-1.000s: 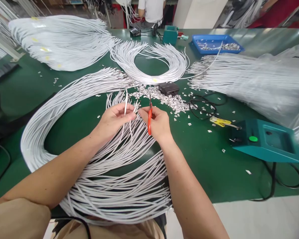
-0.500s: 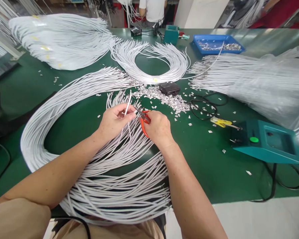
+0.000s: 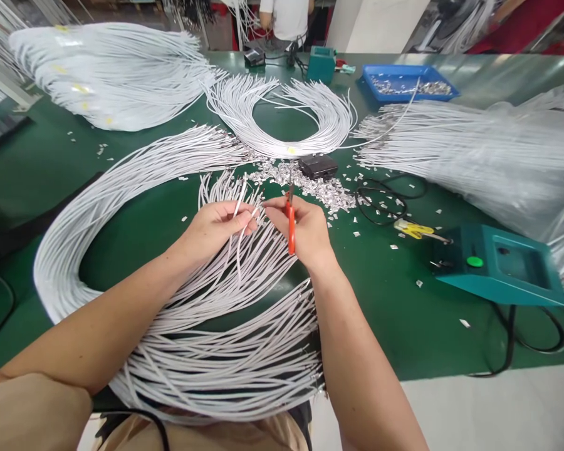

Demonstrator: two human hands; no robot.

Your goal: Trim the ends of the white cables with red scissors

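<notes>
My left hand [image 3: 211, 228] pinches a white cable [image 3: 240, 195] between thumb and fingers, with one end poking out towards the right hand. My right hand [image 3: 310, 233] holds a pair of cutting pliers [image 3: 291, 228] with orange handles and dark jaws, tucked against the palm and pointing away from me. Its thumb and forefinger reach to the cable's tip; whether they touch it I cannot tell. Beneath both hands spreads a loose bundle of white cables [image 3: 216, 351], curving round on the left, many ends stripped or dark.
Small silvery scraps [image 3: 329, 194] lie around a black box [image 3: 318, 166]. At right stand a teal machine [image 3: 502, 263] with a yellow clip [image 3: 413, 229] and a large cable bundle [image 3: 451, 138]. Behind are a coiled bundle [image 3: 282, 147], a blue tray [image 3: 380, 95] and a person [image 3: 289, 22].
The pliers have swung away from the cable, from pointing at the left fingers to standing upright in my right palm. My right thumb and forefinger have stretched towards the cable end.
</notes>
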